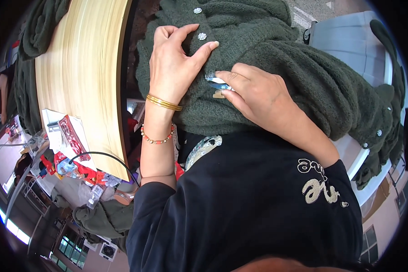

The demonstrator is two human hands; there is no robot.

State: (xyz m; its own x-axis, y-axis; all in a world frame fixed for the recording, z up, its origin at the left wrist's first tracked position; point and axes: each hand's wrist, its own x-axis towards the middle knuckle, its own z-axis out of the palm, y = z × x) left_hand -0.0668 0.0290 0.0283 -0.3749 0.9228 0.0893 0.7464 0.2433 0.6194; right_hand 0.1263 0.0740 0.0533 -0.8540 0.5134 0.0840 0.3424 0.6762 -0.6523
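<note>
A dark green knitted cardigan (240,50) with flower-shaped buttons lies bunched in front of me. My left hand (174,56) rests on it, thumb and index finger spread on either side of a silver flower button (202,36). Another flower button (197,10) sits farther up the same band. My right hand (258,93) grips a pair of small blue thread snips (220,85) between thumb and fingers, low over the knit. Their tips point left, beside my left thumb and wrist. The other fingers of my right hand are curled under and partly hidden.
A pale wooden table (81,54) stands at the left, with a red patterned case (75,136) and papers on its near end. At the right is a grey plastic bin (349,45) with more green knitwear over it. Colourful packets (72,167) and a cable lie below the table.
</note>
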